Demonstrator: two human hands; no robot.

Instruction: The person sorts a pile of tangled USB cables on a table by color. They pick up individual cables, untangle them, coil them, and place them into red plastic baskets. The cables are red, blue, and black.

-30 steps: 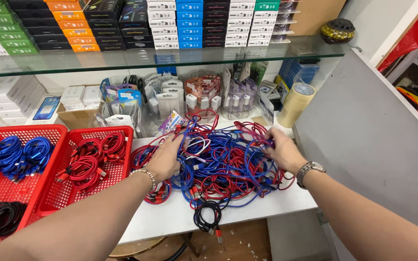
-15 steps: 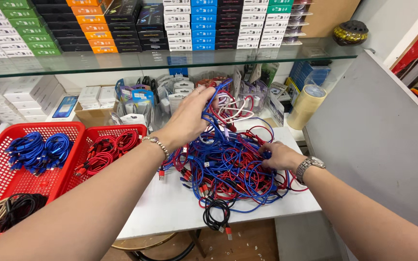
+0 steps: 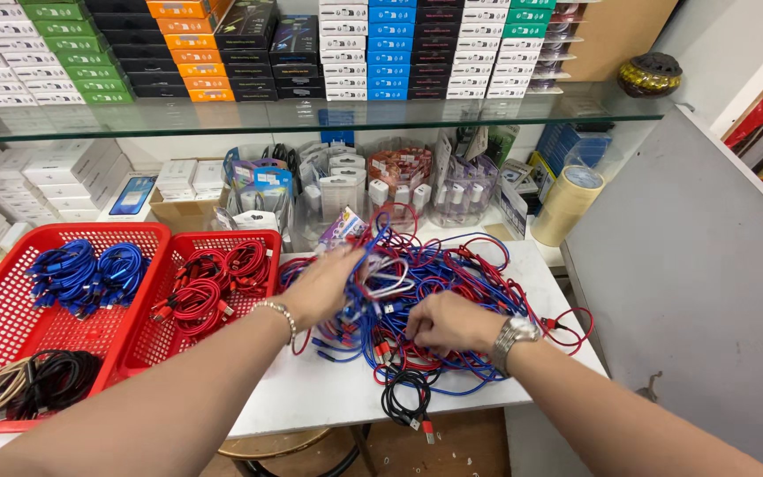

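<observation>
A tangled heap of blue and red cables [image 3: 452, 274] lies on the white table [image 3: 311, 393]. My left hand [image 3: 321, 284] sits at the heap's left side, fingers closed around a bunch of blue and red strands held low over the pile. My right hand [image 3: 446, 322] presses down on the front of the heap, fingers curled into the cables. A black cable [image 3: 406, 397] hangs over the table's front edge. Both wrists wear something: a bracelet on the left, a metal watch on the right.
Two red baskets stand at the left: one [image 3: 11, 318] with coiled blue and black cables, one [image 3: 169, 340] with coiled red cables. A glass shelf [image 3: 311, 115] with stacked boxes runs above. A tape roll [image 3: 567, 205] and a grey panel [image 3: 691, 265] are at the right.
My left hand, which had lifted a bunch of cables high, has come back down to the heap. My right hand has slid left across the front of the pile.
</observation>
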